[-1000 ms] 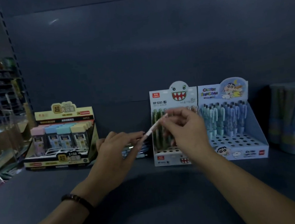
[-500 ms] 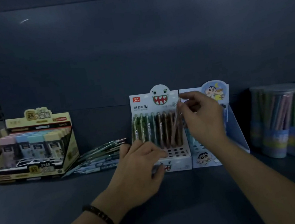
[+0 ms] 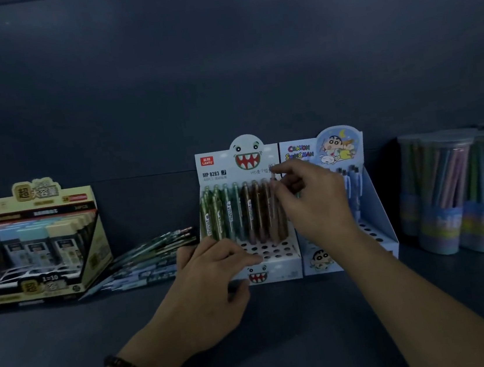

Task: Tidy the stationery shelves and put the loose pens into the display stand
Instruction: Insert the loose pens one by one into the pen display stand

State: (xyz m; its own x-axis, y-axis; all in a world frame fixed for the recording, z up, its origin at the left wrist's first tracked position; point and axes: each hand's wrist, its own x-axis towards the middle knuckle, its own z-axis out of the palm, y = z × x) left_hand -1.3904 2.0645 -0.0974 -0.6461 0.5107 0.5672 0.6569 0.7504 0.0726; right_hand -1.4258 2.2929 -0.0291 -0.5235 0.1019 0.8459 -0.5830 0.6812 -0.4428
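Head view, dim light. Landmark: the monster-face display stand (image 3: 279, 270), mid-shelf. Right hand (image 3: 313, 205) is over the stand's right-hand column and pinches the top of a pinkish pen (image 3: 274, 206) between thumb and fingertips. The pen's long axis is near upright, and its lower end looks to be down among the rear rows, though the seat itself is hidden. Left hand (image 3: 210, 284) lies on the stand's front-left corner, fingers reaching over the free holes (image 3: 268, 248); cannot tell whether anything is tucked under the thumb. The loose pens (image 3: 150, 263) lie flat in a heap just left of the stand, long axes slanting from front-left up toward the stand's left wall. Judgement: the left hand is much nearer the heap, and each pen must be turned from lying to upright before it will drop into a hole.
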